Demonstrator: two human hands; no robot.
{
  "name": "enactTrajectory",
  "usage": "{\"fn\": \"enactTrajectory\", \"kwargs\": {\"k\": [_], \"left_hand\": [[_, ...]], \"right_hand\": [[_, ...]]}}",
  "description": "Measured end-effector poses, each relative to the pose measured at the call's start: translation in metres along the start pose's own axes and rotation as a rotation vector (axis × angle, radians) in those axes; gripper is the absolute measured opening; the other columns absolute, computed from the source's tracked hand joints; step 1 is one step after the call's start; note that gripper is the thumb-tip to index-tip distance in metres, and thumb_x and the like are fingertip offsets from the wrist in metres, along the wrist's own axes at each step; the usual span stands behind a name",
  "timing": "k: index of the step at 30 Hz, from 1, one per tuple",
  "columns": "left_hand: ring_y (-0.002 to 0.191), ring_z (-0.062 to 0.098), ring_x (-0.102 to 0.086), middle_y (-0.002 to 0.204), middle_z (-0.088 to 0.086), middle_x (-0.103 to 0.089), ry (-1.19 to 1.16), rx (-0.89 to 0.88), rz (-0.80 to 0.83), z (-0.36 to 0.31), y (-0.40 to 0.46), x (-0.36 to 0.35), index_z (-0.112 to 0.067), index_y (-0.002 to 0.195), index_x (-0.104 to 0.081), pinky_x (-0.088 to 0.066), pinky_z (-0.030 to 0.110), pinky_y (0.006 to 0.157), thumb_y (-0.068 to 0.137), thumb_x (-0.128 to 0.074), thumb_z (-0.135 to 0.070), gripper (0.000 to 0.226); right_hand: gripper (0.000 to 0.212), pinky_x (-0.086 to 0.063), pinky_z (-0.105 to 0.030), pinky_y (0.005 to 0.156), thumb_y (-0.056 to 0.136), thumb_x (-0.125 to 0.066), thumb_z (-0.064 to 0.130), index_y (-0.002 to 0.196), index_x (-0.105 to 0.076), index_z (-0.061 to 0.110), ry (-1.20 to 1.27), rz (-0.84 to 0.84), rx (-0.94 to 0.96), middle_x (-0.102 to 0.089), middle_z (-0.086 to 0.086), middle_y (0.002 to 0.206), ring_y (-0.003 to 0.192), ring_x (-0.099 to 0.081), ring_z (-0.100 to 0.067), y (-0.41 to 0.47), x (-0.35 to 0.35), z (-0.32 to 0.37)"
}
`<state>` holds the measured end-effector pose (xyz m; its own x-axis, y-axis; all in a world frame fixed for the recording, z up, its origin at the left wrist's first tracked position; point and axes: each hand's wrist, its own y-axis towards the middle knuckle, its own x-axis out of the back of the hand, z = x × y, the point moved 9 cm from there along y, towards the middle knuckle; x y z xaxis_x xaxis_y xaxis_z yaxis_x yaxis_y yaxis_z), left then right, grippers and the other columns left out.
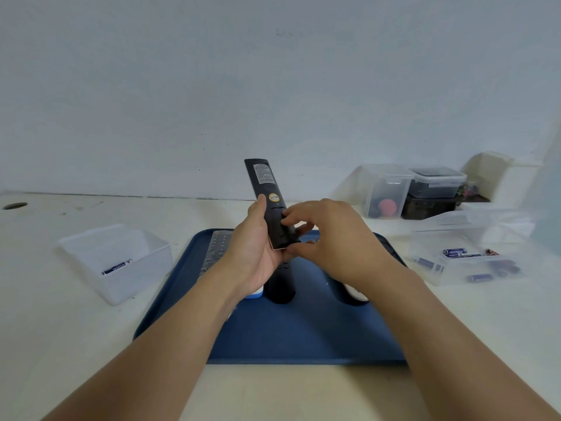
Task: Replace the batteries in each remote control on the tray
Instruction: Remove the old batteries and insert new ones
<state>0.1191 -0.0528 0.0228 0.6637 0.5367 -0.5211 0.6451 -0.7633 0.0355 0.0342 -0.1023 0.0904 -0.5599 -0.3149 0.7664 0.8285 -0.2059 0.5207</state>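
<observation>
A long black remote (264,189) is held upright above the blue tray (303,332), its back with a white label and a yellow sticker facing me. My left hand (253,253) grips its lower half, thumb along the left edge. My right hand (331,238) pinches the battery cover at the remote's lower end. More remotes lie on the tray: a black one (280,287), a grey keypad one (217,247) under my left wrist, and a dark one with a white end (353,294). Whether batteries sit inside the held remote is hidden.
A clear bin (121,262) at the left holds one battery (117,266). A clear box (467,262) at the right holds several batteries. Lidded plastic containers (425,189) stand at the back right by the wall. A hole (14,205) is in the tabletop, far left.
</observation>
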Motion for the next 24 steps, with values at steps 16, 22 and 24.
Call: {"fn": "enactTrajectory", "kwargs": {"k": [16,22,24], "left_hand": [[0.067,0.018,-0.062,0.109,0.015,-0.059,0.059,0.008,-0.042,0.01,0.005,0.012,-0.012,0.142,-0.048,-0.055,0.033,0.057,0.109,-0.031,-0.04,0.046],[0.067,0.02,-0.057,0.1,0.014,-0.055,0.079,0.02,-0.045,0.007,0.001,0.008,-0.01,0.141,-0.047,-0.053,0.031,0.053,0.109,-0.033,-0.038,0.045],[0.082,0.025,-0.065,0.109,0.014,-0.057,0.083,0.003,-0.017,0.004,-0.001,0.004,-0.014,0.141,-0.044,-0.057,0.036,0.06,0.109,-0.034,-0.035,0.039]], "right_hand": [[0.043,-0.051,-0.039,0.087,0.068,-0.085,0.028,0.11,-0.075,0.033,0.03,0.0,-0.037,-0.07,0.016,0.115,0.102,-0.062,-0.011,0.001,-0.003,-0.013],[0.043,-0.052,-0.039,0.084,0.066,-0.086,0.026,0.106,-0.074,0.034,0.063,-0.007,-0.066,-0.07,0.016,0.109,0.094,-0.062,-0.01,-0.001,-0.004,-0.016],[0.043,-0.055,-0.036,0.077,0.064,-0.088,0.021,0.104,-0.075,0.03,0.156,0.006,-0.118,-0.073,0.013,0.1,0.082,-0.066,-0.012,-0.001,-0.004,-0.019]]}}
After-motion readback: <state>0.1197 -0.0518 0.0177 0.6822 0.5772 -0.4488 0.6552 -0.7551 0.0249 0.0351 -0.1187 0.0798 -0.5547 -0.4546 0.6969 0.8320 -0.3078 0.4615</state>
